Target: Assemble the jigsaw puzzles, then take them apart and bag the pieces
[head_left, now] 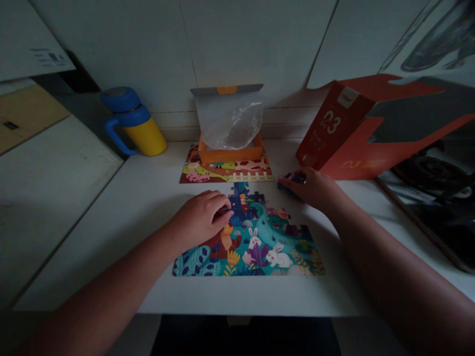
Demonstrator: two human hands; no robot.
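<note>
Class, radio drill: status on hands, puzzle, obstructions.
Left hand over puzzle; right hand holding dark pieces. Puzzle part-built, upper edge ragged. Left hand hides part; red box beyond right hand.

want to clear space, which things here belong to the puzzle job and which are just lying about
In use:
puzzle, partly joined
dark pieces in right hand

Lying about, it seems:
bottle
red box
orange box, plastic bag inside
farm picture under orange box

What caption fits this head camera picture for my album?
Left hand at an unfinished rabbit jigsaw puzzle, right hand touching dark pieces beside it.
</note>
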